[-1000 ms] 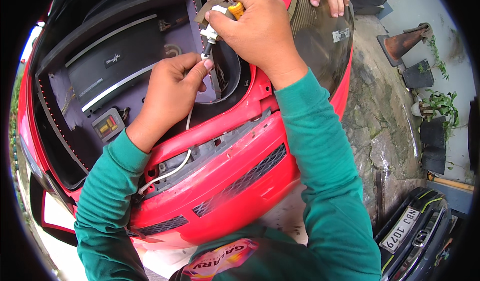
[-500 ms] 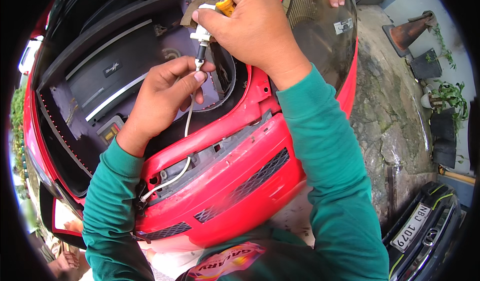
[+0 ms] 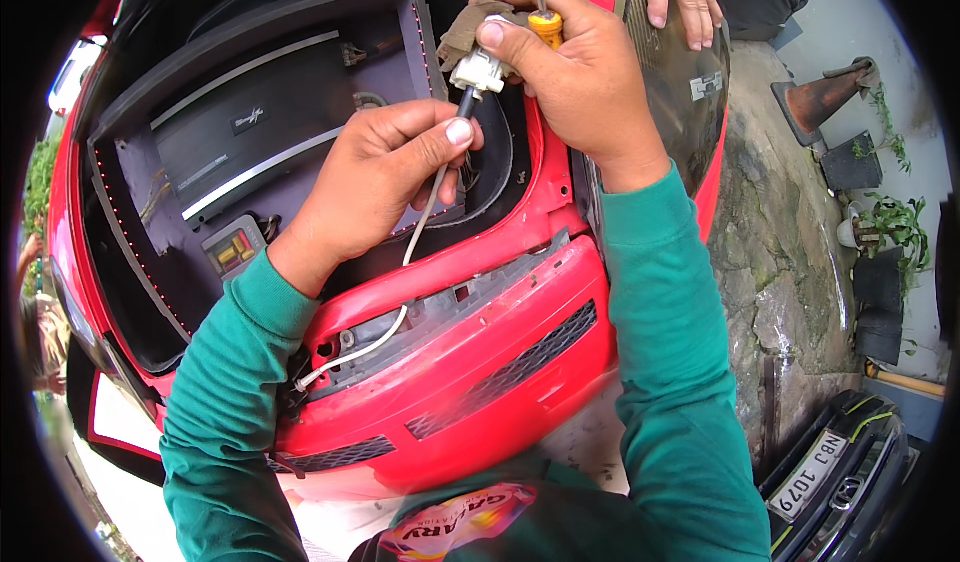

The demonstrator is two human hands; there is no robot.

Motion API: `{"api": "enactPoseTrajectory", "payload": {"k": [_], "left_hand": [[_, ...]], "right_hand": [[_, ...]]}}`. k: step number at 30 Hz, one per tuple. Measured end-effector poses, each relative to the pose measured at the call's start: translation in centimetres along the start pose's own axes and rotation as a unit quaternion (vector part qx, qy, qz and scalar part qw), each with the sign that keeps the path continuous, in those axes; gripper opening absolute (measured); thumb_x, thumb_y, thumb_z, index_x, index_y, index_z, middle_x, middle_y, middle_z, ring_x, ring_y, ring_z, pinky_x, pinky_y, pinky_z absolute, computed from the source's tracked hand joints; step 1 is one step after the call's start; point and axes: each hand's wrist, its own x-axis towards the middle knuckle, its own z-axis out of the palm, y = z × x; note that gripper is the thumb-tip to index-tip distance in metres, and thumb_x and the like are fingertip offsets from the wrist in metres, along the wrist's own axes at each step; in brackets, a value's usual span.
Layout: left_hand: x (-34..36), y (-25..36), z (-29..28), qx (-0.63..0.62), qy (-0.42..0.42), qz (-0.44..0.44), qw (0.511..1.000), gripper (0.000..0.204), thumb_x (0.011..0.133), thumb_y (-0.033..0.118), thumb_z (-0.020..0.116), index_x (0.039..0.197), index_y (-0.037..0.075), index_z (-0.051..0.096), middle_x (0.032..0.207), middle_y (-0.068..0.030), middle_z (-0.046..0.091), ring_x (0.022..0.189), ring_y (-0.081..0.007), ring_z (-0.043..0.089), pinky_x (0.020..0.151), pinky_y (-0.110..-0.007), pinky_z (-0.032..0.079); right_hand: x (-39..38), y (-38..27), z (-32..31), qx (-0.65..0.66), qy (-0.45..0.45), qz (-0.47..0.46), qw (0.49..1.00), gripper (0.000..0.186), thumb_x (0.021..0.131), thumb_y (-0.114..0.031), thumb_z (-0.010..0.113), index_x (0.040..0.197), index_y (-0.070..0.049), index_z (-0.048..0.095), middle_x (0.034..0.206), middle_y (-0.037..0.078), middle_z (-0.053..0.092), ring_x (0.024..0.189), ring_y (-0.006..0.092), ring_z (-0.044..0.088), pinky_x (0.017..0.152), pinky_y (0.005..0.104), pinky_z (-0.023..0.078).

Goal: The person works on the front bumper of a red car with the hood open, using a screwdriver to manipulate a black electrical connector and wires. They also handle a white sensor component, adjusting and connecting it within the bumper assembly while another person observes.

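Both hands meet above the open rear of a red car. My left hand [image 3: 385, 167] pinches the black sleeve [image 3: 468, 101] at the end of a thin white cable [image 3: 421, 224]. That sleeve runs up into a white plastic fitting [image 3: 478, 70], which my right hand [image 3: 590, 77] grips between thumb and fingers. A crumpled brown scrap [image 3: 462, 34], perhaps cloth, sits against the fitting in the same hand. Also in my right hand is a screwdriver with a yellow handle [image 3: 546, 28], its shaft pointing up. The right fingertips are partly hidden.
The cable drops across the red bumper [image 3: 520, 347] to its left end. Behind lies a black amplifier [image 3: 250, 127] in a purple-lined box, beside a small gauge unit [image 3: 234, 249]. Another person's hand [image 3: 686, 0] rests on the dark glass [image 3: 665, 102]. A detached black bumper piece [image 3: 835, 462] lies lower right.
Both hands have moved right, together with the fitting, which now leans over. My left fingers have slid up from the cable's white tip onto the black sleeve. The view has shifted slightly.
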Motion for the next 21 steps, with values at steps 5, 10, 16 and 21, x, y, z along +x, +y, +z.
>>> {"api": "enactPoseTrajectory", "payload": {"k": [5, 10, 16, 21], "left_hand": [[0.3, -0.3, -0.4, -0.050, -0.036, -0.006, 0.998, 0.030, 0.111, 0.029, 0.065, 0.116, 0.002, 0.075, 0.079, -0.0003, 0.067, 0.066, -0.0046, 0.062, 0.052, -0.020, 0.041], [0.8, -1.2, -1.1, -0.134, -0.086, -0.030, 0.987, 0.029, 0.110, 0.028, 0.067, 0.115, 0.000, 0.074, 0.082, -0.0040, 0.068, 0.067, -0.0096, 0.065, 0.055, -0.021, 0.044], [1.0, -0.4, -1.4, -0.164, -0.124, -0.058, 0.977, 0.028, 0.109, 0.027, 0.067, 0.113, -0.001, 0.075, 0.083, -0.0047, 0.069, 0.074, -0.0095, 0.068, 0.057, -0.022, 0.047], [1.5, 0.5, -1.7, -0.129, -0.054, -0.085, 0.987, 0.059, 0.103, 0.037, 0.075, 0.145, 0.000, 0.059, 0.102, -0.0060, 0.070, 0.079, -0.0111, 0.068, 0.059, -0.021, 0.042]], "right_hand": [[-0.1, 0.5, -0.6, 0.092, -0.026, 0.016, 0.995, 0.026, 0.100, -0.011, 0.077, 0.122, 0.000, 0.071, 0.105, 0.005, 0.077, 0.097, 0.0101, 0.071, 0.086, 0.0267, 0.059], [-0.5, -0.5, -0.7, 0.108, -0.031, 0.039, 0.993, 0.024, 0.102, -0.008, 0.074, 0.125, 0.000, 0.068, 0.107, 0.004, 0.076, 0.097, 0.0088, 0.070, 0.083, 0.0248, 0.058], [-0.5, -0.2, -0.6, 0.141, -0.036, 0.025, 0.989, 0.026, 0.104, -0.009, 0.072, 0.128, -0.002, 0.066, 0.117, 0.006, 0.076, 0.099, 0.0100, 0.071, 0.082, 0.0236, 0.058], [-0.1, -0.2, -0.8, 0.085, -0.086, 0.043, 0.992, 0.026, 0.106, -0.010, 0.069, 0.131, -0.002, 0.065, 0.121, 0.007, 0.075, 0.105, 0.0100, 0.070, 0.085, 0.0242, 0.058]]}}
